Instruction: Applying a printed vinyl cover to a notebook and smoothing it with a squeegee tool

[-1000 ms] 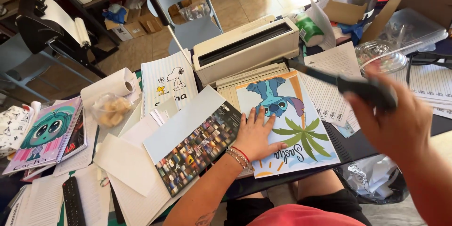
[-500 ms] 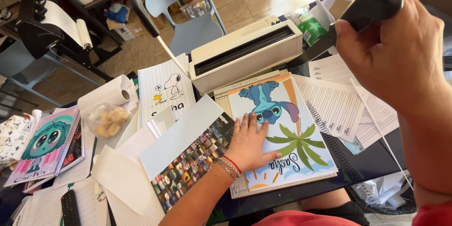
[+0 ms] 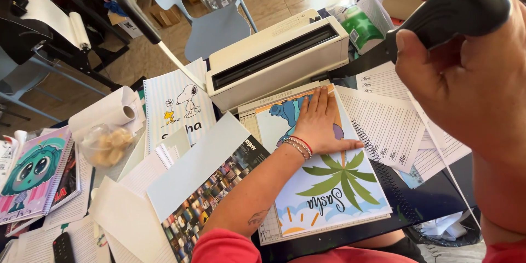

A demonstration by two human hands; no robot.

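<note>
Left hand [image 3: 318, 123] flat and open, pressing a printed cover sheet [image 3: 329, 186] with blue cartoon and palm onto the paper cutter board [image 3: 249, 118]; right hand [image 3: 466, 71] clenched around the raised black cutter handle [image 3: 455, 11]; cream binding machine [image 3: 274, 57] just behind the sheet.

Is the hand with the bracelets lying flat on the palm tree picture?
Yes, the left hand lies flat, fingers spread, on the picture.
</note>
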